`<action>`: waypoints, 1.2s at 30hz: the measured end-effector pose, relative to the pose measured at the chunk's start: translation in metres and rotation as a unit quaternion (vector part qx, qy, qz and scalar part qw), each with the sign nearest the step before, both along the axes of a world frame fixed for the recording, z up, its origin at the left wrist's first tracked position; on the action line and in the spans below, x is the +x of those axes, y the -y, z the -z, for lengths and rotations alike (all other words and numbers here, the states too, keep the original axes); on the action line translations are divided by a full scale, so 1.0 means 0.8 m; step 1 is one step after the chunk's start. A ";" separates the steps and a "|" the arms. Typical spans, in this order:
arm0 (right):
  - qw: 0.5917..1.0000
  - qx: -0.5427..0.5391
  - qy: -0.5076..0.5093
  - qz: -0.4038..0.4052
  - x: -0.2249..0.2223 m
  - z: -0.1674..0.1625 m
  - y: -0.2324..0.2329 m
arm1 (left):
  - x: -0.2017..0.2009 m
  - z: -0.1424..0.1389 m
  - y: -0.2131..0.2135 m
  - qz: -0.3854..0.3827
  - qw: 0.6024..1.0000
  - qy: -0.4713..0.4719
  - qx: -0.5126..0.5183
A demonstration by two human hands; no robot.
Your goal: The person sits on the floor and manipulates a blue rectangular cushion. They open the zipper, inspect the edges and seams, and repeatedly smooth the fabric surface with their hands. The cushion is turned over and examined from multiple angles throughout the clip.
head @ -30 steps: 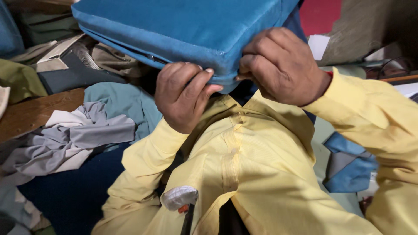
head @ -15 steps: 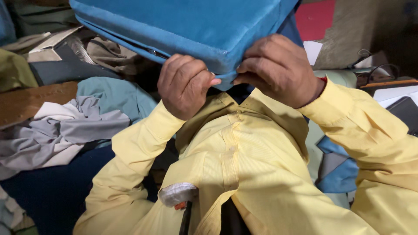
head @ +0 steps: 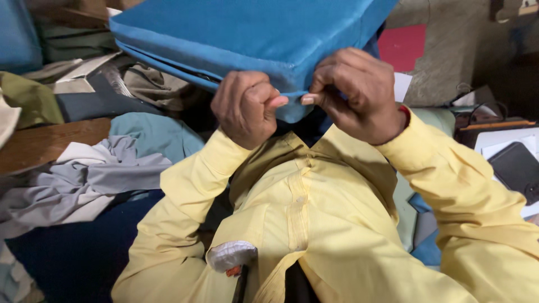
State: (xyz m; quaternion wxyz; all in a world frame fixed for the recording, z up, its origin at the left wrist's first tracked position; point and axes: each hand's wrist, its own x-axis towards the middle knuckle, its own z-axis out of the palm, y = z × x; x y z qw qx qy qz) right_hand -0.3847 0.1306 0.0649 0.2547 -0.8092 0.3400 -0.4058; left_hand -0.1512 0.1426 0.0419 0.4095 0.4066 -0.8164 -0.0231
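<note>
A thick blue fabric-covered cushion (head: 252,33) fills the top of the view, its near corner pointing toward me. My left hand (head: 244,106) and my right hand (head: 356,92) pinch the blue cover at that corner, thumbs nearly touching. Both arms wear yellow sleeves. A pair of scissors with a white-wrapped handle (head: 231,255) rests on my lap below.
Piles of cloth lie to the left: grey fabric (head: 84,182), a teal piece (head: 154,134), olive and dark pieces behind. A wooden surface (head: 50,143) runs under them. A dark flat device (head: 516,165) lies on white paper at the right. A red panel (head: 401,47) stands behind.
My two hands have drawn closer together on the cushion's corner, thumbs now almost meeting. The view has shifted slightly; the cushion stays held up in front of me.
</note>
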 end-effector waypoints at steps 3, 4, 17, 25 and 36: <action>1.000 0.012 -0.013 -0.012 -0.009 0.016 -0.004 | 0.002 0.001 -0.004 0.010 1.000 0.001 0.017; 1.000 0.011 -0.020 -0.015 -0.016 0.025 -0.006 | 0.002 0.001 -0.006 0.006 1.000 -0.004 0.020; 0.911 0.125 0.168 0.355 0.045 0.206 -0.029 | -0.016 0.013 -0.020 -0.023 0.998 -0.037 0.034; 0.976 -0.071 0.027 0.206 0.117 0.098 -0.089 | -0.005 0.041 -0.032 -0.028 0.998 -0.043 0.045; 0.988 -0.060 -0.014 0.139 0.021 0.084 -0.077 | 0.025 0.045 -0.002 0.022 0.997 -0.073 -0.017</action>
